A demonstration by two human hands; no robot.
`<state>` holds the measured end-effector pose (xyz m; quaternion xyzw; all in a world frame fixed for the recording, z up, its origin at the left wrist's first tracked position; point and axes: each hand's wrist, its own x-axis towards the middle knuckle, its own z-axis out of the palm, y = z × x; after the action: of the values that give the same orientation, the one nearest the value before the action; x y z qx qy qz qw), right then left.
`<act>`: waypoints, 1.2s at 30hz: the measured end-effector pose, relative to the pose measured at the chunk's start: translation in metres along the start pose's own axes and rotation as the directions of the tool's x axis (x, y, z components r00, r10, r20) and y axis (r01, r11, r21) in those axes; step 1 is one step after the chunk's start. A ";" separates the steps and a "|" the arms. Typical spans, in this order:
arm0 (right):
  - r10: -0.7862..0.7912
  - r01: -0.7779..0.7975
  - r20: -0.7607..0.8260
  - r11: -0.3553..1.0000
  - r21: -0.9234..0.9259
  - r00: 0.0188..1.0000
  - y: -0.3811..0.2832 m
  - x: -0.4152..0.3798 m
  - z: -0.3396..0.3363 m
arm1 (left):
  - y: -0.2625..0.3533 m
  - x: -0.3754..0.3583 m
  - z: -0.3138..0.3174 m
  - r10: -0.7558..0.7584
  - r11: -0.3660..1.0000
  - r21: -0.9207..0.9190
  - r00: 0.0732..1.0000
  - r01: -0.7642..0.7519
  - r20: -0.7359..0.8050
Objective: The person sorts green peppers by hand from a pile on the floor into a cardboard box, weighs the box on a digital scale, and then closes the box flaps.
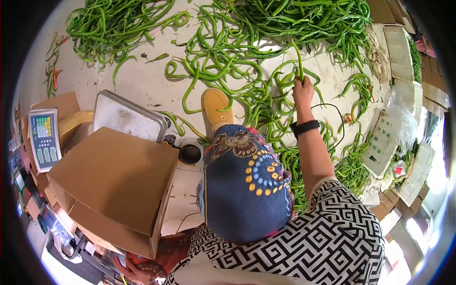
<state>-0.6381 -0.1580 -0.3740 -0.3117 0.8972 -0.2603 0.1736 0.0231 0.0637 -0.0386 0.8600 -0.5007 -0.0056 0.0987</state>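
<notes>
My right hand (304, 92) is closed around the lower end of one long green pepper (298, 54), held upright above peppers scattered on the pale floor. A black band circles that wrist. At the lower left edge, my left hand (133, 271) shows partly, beside the near side of a large cardboard box (116, 175) and close to red patterned cloth. Its fingers look apart, with nothing clearly held. The box has its flaps out and its inside is hidden. Loose green peppers (256, 111) lie between my shoe (217, 107) and my right hand.
Large pepper heaps (304, 21) (114, 31) lie at the top. A scale's metal platform (126, 116) and keypad display (44, 137) stand left, near a dark round cup (190, 154). White foam boxes (380, 142) line the right side. A dark cord loops beside my right forearm.
</notes>
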 end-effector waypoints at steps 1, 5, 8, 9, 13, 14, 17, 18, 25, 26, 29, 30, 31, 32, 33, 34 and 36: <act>0.039 -0.040 -0.010 0.988 -0.146 0.999 0.007 0.003 0.001 | 0.011 0.003 0.001 0.284 0.940 0.207 0.958 -0.272 -0.032; 0.315 -0.278 0.150 0.934 -0.224 0.937 0.047 0.031 0.049 | 0.010 0.002 0.000 0.339 0.889 0.286 0.934 -0.358 0.114; 0.387 -0.376 0.110 0.921 -0.103 0.916 0.046 0.038 0.063 | 0.008 0.002 0.000 0.097 0.992 0.072 0.992 -0.103 0.076; 0.399 -0.398 0.115 0.917 -0.031 0.910 0.045 0.042 0.060 | 0.006 0.000 0.002 0.007 1.000 -0.005 0.998 -0.007 0.069; 0.373 -0.385 0.252 0.923 0.000 0.893 0.035 0.033 0.039 | -0.044 -0.005 -0.001 -0.001 0.993 0.117 0.992 -0.014 0.124; 0.356 -0.342 0.343 0.934 -0.103 0.869 0.038 0.031 0.037 | -0.046 -0.005 0.001 0.000 0.993 0.120 0.992 -0.015 0.126; 0.245 -0.130 0.316 0.930 -0.343 0.917 0.037 0.020 0.052 | -0.055 -0.008 0.003 -0.058 0.997 0.056 0.996 0.054 0.066; 0.249 -0.117 0.257 0.891 -0.438 0.934 0.023 0.012 0.050 | -0.065 -0.005 0.001 0.253 0.927 0.267 0.964 -0.265 0.079; 0.197 -0.283 0.378 0.940 0.189 0.904 0.045 0.029 0.030 | -0.056 -0.007 -0.001 -0.059 0.978 0.205 0.990 0.033 0.125; 0.175 -0.282 0.368 0.923 0.263 0.913 0.034 0.023 0.013 | -0.034 -0.007 0.005 -0.210 0.977 0.057 0.975 0.206 0.074; 0.009 -0.116 0.252 0.902 0.415 0.968 -0.015 0.002 -0.038 | -0.046 -0.008 0.003 -0.111 0.983 0.156 0.989 0.096 0.092; -0.061 -0.067 0.214 0.836 0.545 0.975 -0.028 -0.002 -0.050 | -0.052 -0.008 0.003 -0.102 0.987 0.135 0.990 0.088 0.100; -0.087 -0.129 0.309 0.779 0.614 0.947 -0.032 -0.001 -0.063 | -0.059 -0.008 0.002 -0.093 0.990 0.115 0.990 0.081 0.108; -0.070 -0.198 0.308 0.627 0.754 0.949 -0.038 -0.005 -0.070 | -0.071 -0.008 0.000 -0.089 0.990 0.119 0.989 0.075 0.115; -0.058 -0.265 0.355 0.555 0.789 0.933 -0.040 -0.007 -0.076 | -0.075 -0.005 0.001 0.008 0.994 0.107 0.992 -0.021 0.122; -0.054 -0.328 0.400 0.477 0.815 0.915 -0.044 -0.007 -0.081 | -0.079 -0.005 0.001 0.102 0.989 0.094 0.987 -0.114 0.126; -0.078 -0.448 0.554 0.502 0.740 0.829 -0.048 -0.016 -0.086 | -0.067 -0.008 -0.001 0.059 0.988 0.131 0.989 -0.077 0.136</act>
<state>-0.6448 -0.1485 -0.2749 -0.1418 0.6002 -0.5470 0.5660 0.0767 0.1023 -0.0499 0.8449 -0.5343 -0.0249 0.0066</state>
